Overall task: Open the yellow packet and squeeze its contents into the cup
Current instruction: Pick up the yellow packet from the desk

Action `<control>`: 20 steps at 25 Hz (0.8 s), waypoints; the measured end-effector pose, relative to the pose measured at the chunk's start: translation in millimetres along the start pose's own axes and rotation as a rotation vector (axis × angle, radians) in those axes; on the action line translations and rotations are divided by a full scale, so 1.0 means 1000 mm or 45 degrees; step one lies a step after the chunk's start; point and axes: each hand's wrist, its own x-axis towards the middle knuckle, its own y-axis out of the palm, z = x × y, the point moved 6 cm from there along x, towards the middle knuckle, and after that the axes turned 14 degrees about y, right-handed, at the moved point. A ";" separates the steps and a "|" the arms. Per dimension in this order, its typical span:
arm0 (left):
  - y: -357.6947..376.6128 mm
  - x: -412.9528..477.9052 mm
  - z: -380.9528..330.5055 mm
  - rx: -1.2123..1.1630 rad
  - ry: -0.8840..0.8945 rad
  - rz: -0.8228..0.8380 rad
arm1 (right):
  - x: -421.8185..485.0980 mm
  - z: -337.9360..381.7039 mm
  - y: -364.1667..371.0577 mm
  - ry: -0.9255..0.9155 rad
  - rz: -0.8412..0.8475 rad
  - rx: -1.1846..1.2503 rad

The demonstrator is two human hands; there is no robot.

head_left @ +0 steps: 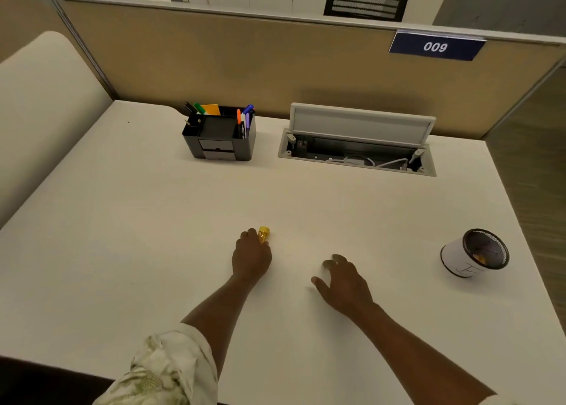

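Two bare hands over one wide off-white laminate surface [122, 221]; contents listed by size.

Surface: pale, backed by a tan fabric partition along its far edge.

Cable hatch [356, 147], grey metal, lid raised, let into the surface at the far edge, right of centre.

Black plastic desk organiser [219, 139] with coloured marker pens, at the far edge, left of centre.

Cup [473, 256]: white paper wall, dark inside, standing near the right edge, well apart from both hands. It appears tilted through the wide lens; whether it truly leans cannot be told.

Left hand [251, 256]: near the middle of the surface, fingers curled down onto the packet, closing on it.

Right hand [344, 282]: just right of the left, fingers spread and loosely bent, holding nothing, low over the surface.

Small shiny yellow foil packet [264, 234]: mid-surface, its far end showing past the left fingertips, the rest hidden.

Step in hand, as judged: picking up the packet. Pinch it by the body, leaving one end free for the right hand to tear. Grip lightly until it is open, and open it over or close beside the cup so nothing spills on the surface.
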 end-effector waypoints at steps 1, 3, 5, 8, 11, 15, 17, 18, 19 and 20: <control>0.001 0.000 -0.003 -0.067 -0.021 -0.007 | -0.001 0.001 -0.006 0.000 -0.009 0.093; 0.006 -0.005 -0.017 -0.305 -0.040 -0.018 | -0.004 0.003 -0.016 0.024 0.005 0.344; 0.014 -0.016 -0.039 -0.630 -0.087 0.032 | -0.006 0.004 -0.027 0.064 0.058 0.608; 0.026 -0.034 -0.084 -1.040 -0.127 0.184 | -0.014 -0.004 -0.042 0.078 0.175 0.852; 0.033 -0.047 -0.124 -1.253 -0.083 0.285 | -0.022 -0.019 -0.061 -0.041 0.136 0.879; 0.034 -0.055 -0.164 -1.215 0.061 0.346 | -0.030 -0.052 -0.084 -0.075 0.002 0.983; 0.030 -0.054 -0.182 -1.170 0.136 0.325 | -0.034 -0.070 -0.092 -0.073 -0.028 1.023; 0.027 -0.053 -0.192 -1.154 0.187 0.315 | -0.036 -0.080 -0.096 -0.071 -0.034 1.038; 0.025 -0.051 -0.204 -1.118 0.254 0.314 | -0.038 -0.090 -0.101 -0.073 -0.038 1.049; 0.022 -0.049 -0.214 -1.058 0.326 0.323 | -0.040 -0.098 -0.105 -0.076 -0.040 1.058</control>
